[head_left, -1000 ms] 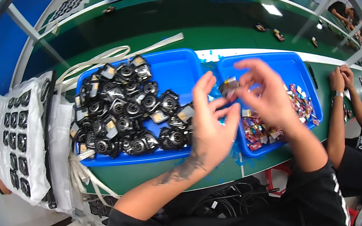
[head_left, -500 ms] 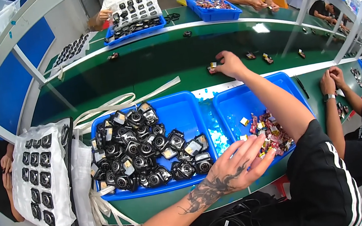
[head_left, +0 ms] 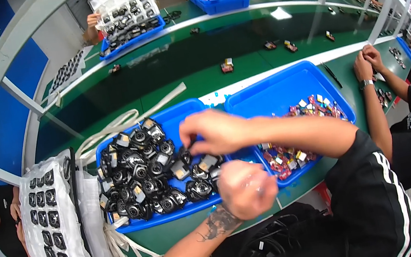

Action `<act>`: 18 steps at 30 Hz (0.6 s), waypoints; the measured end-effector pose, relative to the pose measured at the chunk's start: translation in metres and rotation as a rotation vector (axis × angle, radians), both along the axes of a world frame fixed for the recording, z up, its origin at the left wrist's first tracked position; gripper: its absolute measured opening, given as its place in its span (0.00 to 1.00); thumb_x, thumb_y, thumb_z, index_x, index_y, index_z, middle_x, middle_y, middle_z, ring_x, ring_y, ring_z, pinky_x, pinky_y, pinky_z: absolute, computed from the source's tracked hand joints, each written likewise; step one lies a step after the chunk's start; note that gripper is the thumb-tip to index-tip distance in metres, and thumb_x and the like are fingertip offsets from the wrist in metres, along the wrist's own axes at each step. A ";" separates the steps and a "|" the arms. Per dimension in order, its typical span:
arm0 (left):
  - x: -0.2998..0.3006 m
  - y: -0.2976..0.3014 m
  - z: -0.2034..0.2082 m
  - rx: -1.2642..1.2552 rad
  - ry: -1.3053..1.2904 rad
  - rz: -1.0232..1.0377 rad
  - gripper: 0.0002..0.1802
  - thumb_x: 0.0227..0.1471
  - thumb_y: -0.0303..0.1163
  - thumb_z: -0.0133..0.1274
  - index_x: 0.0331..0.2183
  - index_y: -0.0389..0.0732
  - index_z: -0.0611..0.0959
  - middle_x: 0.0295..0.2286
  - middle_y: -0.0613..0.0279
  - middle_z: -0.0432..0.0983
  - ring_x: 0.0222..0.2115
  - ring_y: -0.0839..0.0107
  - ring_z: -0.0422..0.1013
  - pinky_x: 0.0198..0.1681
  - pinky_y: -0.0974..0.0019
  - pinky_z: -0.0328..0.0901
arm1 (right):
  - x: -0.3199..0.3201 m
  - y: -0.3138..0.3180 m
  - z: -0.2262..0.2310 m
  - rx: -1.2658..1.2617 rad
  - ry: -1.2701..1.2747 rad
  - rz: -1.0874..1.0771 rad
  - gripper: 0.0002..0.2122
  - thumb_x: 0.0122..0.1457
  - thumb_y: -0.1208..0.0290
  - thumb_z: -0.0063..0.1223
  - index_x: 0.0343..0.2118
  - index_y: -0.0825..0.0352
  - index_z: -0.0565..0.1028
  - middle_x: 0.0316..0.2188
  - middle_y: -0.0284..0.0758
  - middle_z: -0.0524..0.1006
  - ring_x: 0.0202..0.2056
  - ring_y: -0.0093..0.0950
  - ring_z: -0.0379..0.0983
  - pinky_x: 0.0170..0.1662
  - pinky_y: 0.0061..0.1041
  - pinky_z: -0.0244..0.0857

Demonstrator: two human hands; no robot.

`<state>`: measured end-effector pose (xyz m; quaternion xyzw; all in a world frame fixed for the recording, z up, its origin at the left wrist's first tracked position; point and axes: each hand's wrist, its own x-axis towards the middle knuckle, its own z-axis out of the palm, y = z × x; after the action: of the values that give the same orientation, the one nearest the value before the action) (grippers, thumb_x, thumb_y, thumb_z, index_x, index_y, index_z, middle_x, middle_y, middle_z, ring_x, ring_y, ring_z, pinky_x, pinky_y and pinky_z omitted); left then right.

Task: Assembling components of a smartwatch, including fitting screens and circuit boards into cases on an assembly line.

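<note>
My right hand [head_left: 212,131] reaches across over the left blue tray [head_left: 201,105], its fingers pinched on a black watch case [head_left: 186,156] at the right side of the heap. Black watch cases [head_left: 140,172] with round backs and pale rectangular patches fill most of that tray. My left hand [head_left: 248,189] hovers low at the tray's near right corner. It is curled and smeared by motion, so I cannot make out its fingers or any content. Under my right forearm, the right blue tray [head_left: 327,77] holds small red circuit boards [head_left: 282,163] with pale and yellow pieces.
Several circuit-board pieces lie spaced along the green belt [head_left: 179,62], one board [head_left: 227,66] just beyond the trays. A stack of white molded sheets [head_left: 49,212] with watch cases stands at left. White straps [head_left: 134,119] lie behind the left tray. Co-workers sit opposite and on both sides.
My right hand has left the circuit board on the belt and come back to the watch cases. My left hand has moved left and curled from spread fingers. The whole view has shifted.
</note>
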<state>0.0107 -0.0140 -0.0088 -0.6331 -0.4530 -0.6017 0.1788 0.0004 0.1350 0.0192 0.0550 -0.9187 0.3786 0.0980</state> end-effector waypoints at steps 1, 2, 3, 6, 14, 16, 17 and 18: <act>0.000 0.003 -0.004 0.046 -0.226 0.033 0.22 0.36 0.27 0.63 0.36 0.35 0.73 0.32 0.55 0.70 0.28 0.62 0.68 0.32 0.61 0.64 | 0.007 0.003 0.010 -0.113 0.100 -0.101 0.10 0.48 0.77 0.63 0.33 0.67 0.74 0.31 0.38 0.75 0.35 0.36 0.75 0.39 0.31 0.69; 0.006 0.012 -0.004 0.179 -0.587 0.030 0.20 0.44 0.28 0.59 0.37 0.34 0.68 0.31 0.57 0.67 0.25 0.66 0.63 0.31 0.63 0.62 | 0.013 0.005 0.023 -0.224 0.209 -0.186 0.09 0.47 0.80 0.62 0.31 0.68 0.74 0.29 0.37 0.76 0.33 0.34 0.76 0.37 0.30 0.70; -0.001 0.015 -0.001 0.119 -0.863 0.027 0.14 0.54 0.29 0.50 0.40 0.35 0.65 0.32 0.59 0.65 0.23 0.71 0.59 0.27 0.66 0.59 | 0.023 0.012 0.036 -0.174 0.289 -0.220 0.09 0.45 0.81 0.62 0.30 0.68 0.74 0.29 0.37 0.76 0.33 0.35 0.75 0.36 0.30 0.70; -0.034 0.019 0.011 -0.286 -1.528 -0.283 0.23 0.65 0.52 0.35 0.40 0.40 0.70 0.29 0.60 0.70 0.22 0.76 0.64 0.21 0.73 0.56 | 0.058 0.023 0.056 0.012 0.367 -0.154 0.10 0.43 0.83 0.61 0.29 0.68 0.74 0.28 0.36 0.76 0.33 0.36 0.75 0.37 0.31 0.70; -0.037 0.017 0.010 -0.613 -1.507 -0.667 0.14 0.64 0.39 0.44 0.39 0.37 0.74 0.28 0.60 0.75 0.19 0.75 0.68 0.17 0.74 0.61 | 0.094 0.039 0.045 0.037 0.371 -0.204 0.10 0.48 0.80 0.61 0.36 0.68 0.78 0.40 0.38 0.75 0.39 0.37 0.75 0.42 0.32 0.70; -0.042 0.022 0.007 -0.617 -1.453 -0.477 0.15 0.63 0.37 0.47 0.40 0.33 0.77 0.30 0.59 0.76 0.19 0.75 0.69 0.19 0.75 0.63 | 0.111 0.051 0.046 0.117 0.228 -0.397 0.08 0.49 0.79 0.61 0.34 0.67 0.78 0.34 0.38 0.76 0.36 0.36 0.75 0.39 0.32 0.70; -0.043 0.022 0.007 -0.609 -1.454 -0.456 0.14 0.62 0.35 0.48 0.41 0.33 0.77 0.31 0.58 0.77 0.21 0.74 0.71 0.22 0.74 0.66 | 0.116 0.054 0.040 0.274 0.166 -0.300 0.06 0.50 0.76 0.61 0.31 0.66 0.77 0.30 0.37 0.76 0.34 0.37 0.74 0.37 0.33 0.69; -0.043 0.021 0.007 -0.601 -1.454 -0.435 0.14 0.62 0.33 0.48 0.42 0.32 0.77 0.33 0.57 0.77 0.23 0.73 0.74 0.24 0.74 0.68 | 0.123 0.049 0.034 0.367 0.005 -0.267 0.06 0.51 0.72 0.61 0.30 0.66 0.78 0.29 0.38 0.76 0.34 0.38 0.74 0.38 0.35 0.69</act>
<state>-0.0320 0.0068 -0.0018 -0.1790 -0.4648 -0.7362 -0.4582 0.1233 0.1839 0.0536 -0.0491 -0.9711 0.1884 0.1381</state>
